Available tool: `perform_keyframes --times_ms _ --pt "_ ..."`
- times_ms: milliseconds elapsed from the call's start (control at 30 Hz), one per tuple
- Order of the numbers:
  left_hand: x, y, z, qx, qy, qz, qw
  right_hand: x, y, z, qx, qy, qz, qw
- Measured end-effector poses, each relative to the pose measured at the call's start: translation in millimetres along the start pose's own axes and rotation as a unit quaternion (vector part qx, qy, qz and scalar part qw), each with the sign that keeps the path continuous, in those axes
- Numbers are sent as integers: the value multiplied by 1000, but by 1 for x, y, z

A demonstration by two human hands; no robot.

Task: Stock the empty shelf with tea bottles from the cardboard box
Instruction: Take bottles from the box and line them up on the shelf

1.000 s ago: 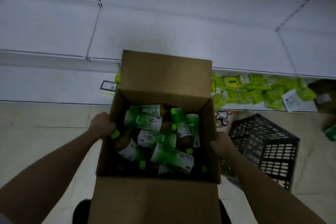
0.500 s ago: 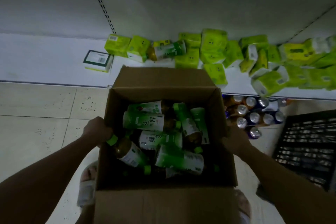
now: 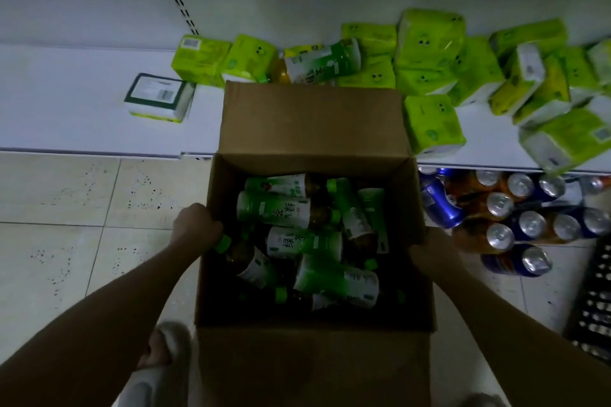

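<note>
Item: cardboard box (image 3: 310, 360), open-topped, carried at both side walls.

Left hand (image 3: 197, 227): fingers curled over the left rim, gripping it; a green bottle cap sits just beside the fingertips.

Right hand (image 3: 429, 249): clasps the right wall; how its fingers lie, I cannot tell, as the wall hides them.

Contents: tea bottles (image 3: 309, 235), heaped between the two grips, lying on their sides, long axes crossing at mixed angles, caps pointing several ways.

Beyond the fingers: white shelf (image 3: 66, 102) bearing green tissue packs (image 3: 429, 119) and one stray bottle (image 3: 317, 64).

Handling, judged: keep the box level and both grips even, and set it down before lifting bottles out.
</note>
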State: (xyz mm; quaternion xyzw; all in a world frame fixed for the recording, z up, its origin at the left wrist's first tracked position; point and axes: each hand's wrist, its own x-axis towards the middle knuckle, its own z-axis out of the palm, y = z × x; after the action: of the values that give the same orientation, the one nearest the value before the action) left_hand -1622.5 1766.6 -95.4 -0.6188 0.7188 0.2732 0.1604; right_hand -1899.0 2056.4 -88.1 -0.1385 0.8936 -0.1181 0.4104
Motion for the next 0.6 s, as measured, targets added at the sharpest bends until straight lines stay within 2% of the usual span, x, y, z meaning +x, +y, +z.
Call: perform_keyframes --times_ms 167,267,400,500,600 --pt "-20 2 -19 0 -43 6 999 -20 -14 -10 -52 -32 -29 998" --pt "-60 12 -42 -23 -23 31 999 -52 -32 -25 -59 13 -25 998" --pt "-97 25 -70 8 -10 80 997 -84 -67 -29 -20 65 -38 997" --pt "-107 28 -75 2 -9 118 993 -96 -93 -23 -19 60 -87 994" --pt "-111 24 -68 -20 30 154 987 -98 -110 -15 -11 52 -118 992"
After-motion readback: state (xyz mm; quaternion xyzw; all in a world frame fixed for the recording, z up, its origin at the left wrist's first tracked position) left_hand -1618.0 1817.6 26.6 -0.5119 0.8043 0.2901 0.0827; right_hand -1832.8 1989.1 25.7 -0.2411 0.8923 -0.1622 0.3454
